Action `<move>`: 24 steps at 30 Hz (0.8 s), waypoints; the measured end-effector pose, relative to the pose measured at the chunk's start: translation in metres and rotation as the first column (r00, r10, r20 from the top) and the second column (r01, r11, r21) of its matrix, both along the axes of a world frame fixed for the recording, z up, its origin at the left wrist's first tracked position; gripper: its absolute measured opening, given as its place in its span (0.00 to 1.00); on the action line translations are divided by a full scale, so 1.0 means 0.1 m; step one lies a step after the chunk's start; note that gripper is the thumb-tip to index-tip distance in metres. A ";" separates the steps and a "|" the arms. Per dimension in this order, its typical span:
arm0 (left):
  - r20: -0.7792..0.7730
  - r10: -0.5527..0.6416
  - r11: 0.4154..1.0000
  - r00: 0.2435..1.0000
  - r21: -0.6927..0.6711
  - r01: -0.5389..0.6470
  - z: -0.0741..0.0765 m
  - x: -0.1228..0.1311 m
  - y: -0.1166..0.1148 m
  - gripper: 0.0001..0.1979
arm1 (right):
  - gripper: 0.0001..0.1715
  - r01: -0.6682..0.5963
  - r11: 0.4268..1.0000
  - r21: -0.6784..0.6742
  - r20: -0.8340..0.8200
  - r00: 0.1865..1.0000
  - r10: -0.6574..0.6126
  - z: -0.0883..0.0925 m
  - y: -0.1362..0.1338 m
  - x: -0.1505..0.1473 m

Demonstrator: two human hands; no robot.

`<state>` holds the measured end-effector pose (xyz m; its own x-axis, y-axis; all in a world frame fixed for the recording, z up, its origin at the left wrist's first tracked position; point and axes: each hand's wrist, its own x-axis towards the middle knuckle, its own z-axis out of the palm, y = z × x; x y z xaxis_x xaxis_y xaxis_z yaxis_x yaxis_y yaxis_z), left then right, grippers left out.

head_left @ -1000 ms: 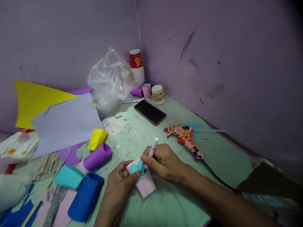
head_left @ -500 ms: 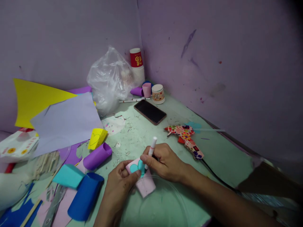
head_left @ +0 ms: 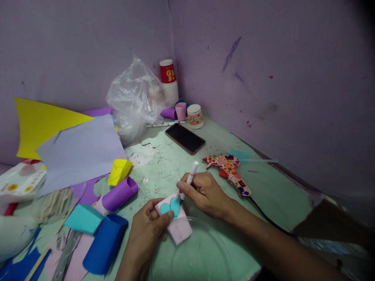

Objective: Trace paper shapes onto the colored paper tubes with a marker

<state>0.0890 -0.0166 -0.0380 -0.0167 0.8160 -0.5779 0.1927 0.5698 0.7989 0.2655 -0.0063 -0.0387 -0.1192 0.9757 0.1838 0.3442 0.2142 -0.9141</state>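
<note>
My left hand [head_left: 148, 230] is closed round a small pink paper cup [head_left: 178, 228] with a teal heart [head_left: 170, 207] stuck on its side, held tilted over the green table [head_left: 175, 164]. My right hand [head_left: 203, 193] pinches a white marker pen [head_left: 190, 180], its tip touching the upper right edge of the heart. A clear round plate [head_left: 202, 253] lies just under the cup.
Rolled paper cups in purple [head_left: 120, 194], blue [head_left: 105, 244], teal [head_left: 83, 218] and yellow [head_left: 119, 171] lie to the left, with paper sheets [head_left: 79, 150] behind. A phone [head_left: 184, 138], a patterned glue gun [head_left: 230, 171], a plastic bag [head_left: 134, 101] and stacked cups [head_left: 169, 84] sit farther back.
My right hand has moved slightly up and to the right with the pen, its tip now at the heart's upper right edge. The left hand and cup stay put.
</note>
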 end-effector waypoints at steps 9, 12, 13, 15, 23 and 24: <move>0.010 -0.010 1.000 1.000 -0.015 0.010 0.00 0.00 -0.01 0.24 | 0.21 0.048 0.998 0.045 -0.012 0.999 -0.048 -0.04 0.02 0.00; 0.002 -0.013 1.000 1.000 -0.008 0.013 0.01 0.00 -0.01 0.22 | 0.21 0.060 0.997 0.053 -0.028 0.998 -0.058 -0.04 0.03 0.00; 0.001 -0.011 1.000 1.000 -0.004 0.011 0.02 0.00 -0.01 0.22 | 0.21 0.062 0.996 0.062 -0.038 0.997 -0.060 -0.04 0.03 0.00; 0.001 -0.005 1.000 1.000 -0.002 0.005 0.05 0.02 -0.01 0.21 | 0.20 0.072 0.993 0.089 -0.068 0.995 -0.066 -0.04 0.03 0.00; 0.006 0.020 1.000 1.000 -0.003 -0.020 0.09 0.05 -0.02 0.20 | 0.18 0.057 0.992 0.109 -0.064 0.997 -0.050 -0.04 0.02 0.00; 0.009 0.020 1.000 1.000 -0.004 -0.020 0.09 0.05 -0.02 0.20 | 0.18 0.056 0.993 0.103 -0.063 0.997 -0.050 -0.04 0.02 0.00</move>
<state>0.0940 -0.0186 -0.0292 -0.0282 0.8131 -0.5814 0.1741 0.5767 0.7982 0.2655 -0.0039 -0.0429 -0.0533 0.9553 0.2909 0.3025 0.2931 -0.9070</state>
